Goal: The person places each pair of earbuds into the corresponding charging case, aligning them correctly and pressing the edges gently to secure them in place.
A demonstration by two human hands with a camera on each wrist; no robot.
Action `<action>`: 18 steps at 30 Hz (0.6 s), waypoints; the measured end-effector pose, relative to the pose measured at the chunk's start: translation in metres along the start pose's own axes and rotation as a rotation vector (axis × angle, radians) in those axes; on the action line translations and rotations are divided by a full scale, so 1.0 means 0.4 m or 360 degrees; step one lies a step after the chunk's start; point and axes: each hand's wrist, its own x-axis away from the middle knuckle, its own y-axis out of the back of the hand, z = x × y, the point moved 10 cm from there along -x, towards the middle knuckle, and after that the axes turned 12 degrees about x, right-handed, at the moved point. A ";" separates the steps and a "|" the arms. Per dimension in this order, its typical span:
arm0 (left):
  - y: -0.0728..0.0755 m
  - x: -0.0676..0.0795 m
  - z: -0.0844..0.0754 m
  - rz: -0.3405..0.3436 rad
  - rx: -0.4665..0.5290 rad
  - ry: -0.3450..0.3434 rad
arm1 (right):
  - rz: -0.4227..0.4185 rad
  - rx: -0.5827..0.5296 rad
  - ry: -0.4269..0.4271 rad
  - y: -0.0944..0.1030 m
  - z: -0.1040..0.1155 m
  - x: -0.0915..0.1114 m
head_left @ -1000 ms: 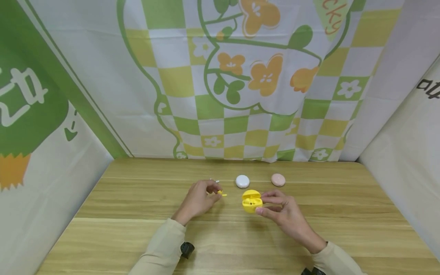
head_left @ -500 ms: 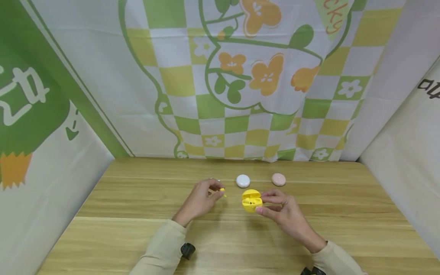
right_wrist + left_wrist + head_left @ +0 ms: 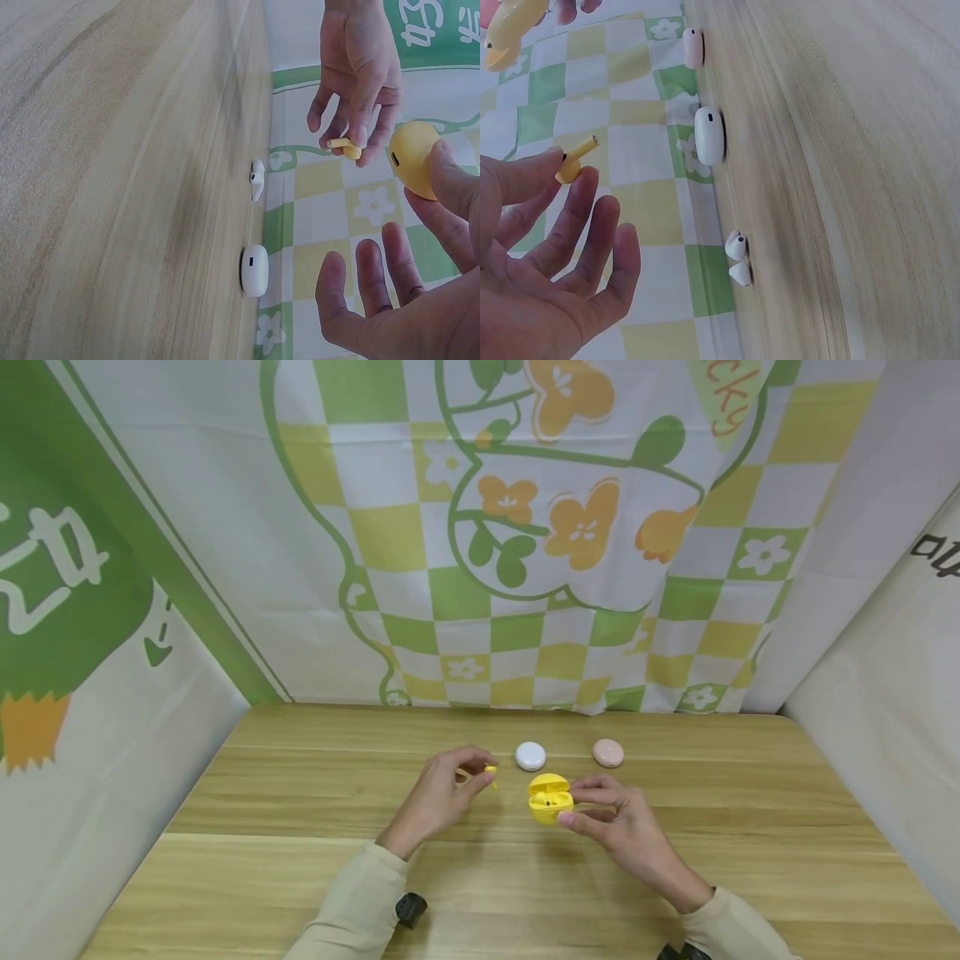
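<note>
Yellow earbud up in the air, matching case lid up

So the earbud is pinched in the left hand, a pretty narrow grip: thumb on one side, fingertips on the other, stem poking out free. It's off the table, at about 10 o'clock from the yellow case in the head view, near it but not touching. The left hand's other fingers are loosely bent and holding nothing.

Over at 3 o'clock from the case is the right hand, gripping it between thumb and forefinger. That grip's a bit wider, since the case is chunkier. The remaining three fingers are spread clear of it, easy to see in the right wrist view. The case is held above the wood too, with its lid raised. Something yellow with a dark spot shows inside, but it's too small to say what.

Rest of the setup: a white case sits at roughly 11 o'clock from the yellow one and a pink case at about 2, both lying on the wood. Two white earbuds lie together there as well, between 5 and 6 o'clock from the white case in the left wrist view. Behind it all hangs a checked cloth.
</note>
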 end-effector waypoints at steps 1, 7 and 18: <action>0.000 0.000 -0.001 0.0000 0.0007 0.0005 | 0.0000 0.0001 0.0000 0.000 0.000 0.000; -0.005 0.002 -0.004 0.0021 0.0013 0.0004 | 0.0004 -0.0005 0.0000 0.000 0.000 0.000; -0.017 0.004 0.002 0.0077 -0.0001 0.0015 | 0.0003 0.0003 -0.0012 0.002 -0.001 0.001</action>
